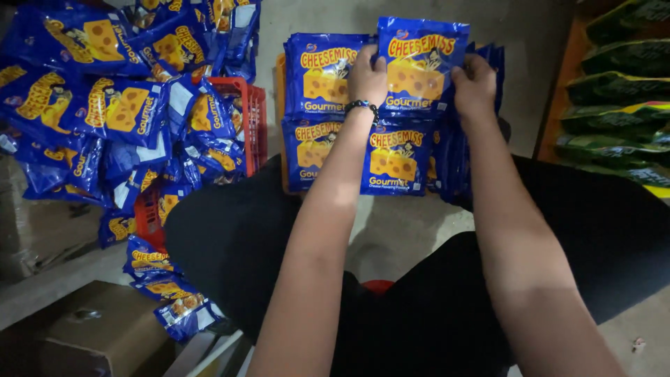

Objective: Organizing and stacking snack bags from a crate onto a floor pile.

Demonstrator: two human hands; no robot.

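- Your left hand (368,75) pinches the left edge of a blue packet (421,66), fingers curled over its rim; a dark bead bracelet (363,107) sits on that wrist.
- Your right hand (474,85) grips the same packet at its right edge, fingers closed on it.
- The packet is upright, face toward you, with a yellow cheese picture on it. It is held above and just in front of neat rows of like packets (324,119) standing on the floor (398,230) ahead of your knees.
- More blue packets stand on edge just right of your right hand, packed close together.
- To your left, a red crate (248,115) is heaped with a loose pile (112,112) of the same blue packets; some have spilled down toward a cardboard box (98,335).
- At the far right, green packets (618,91) lie stacked on an orange shelf (558,91), well apart from your hands.
- You sit in black trousers (433,314), knees spread.
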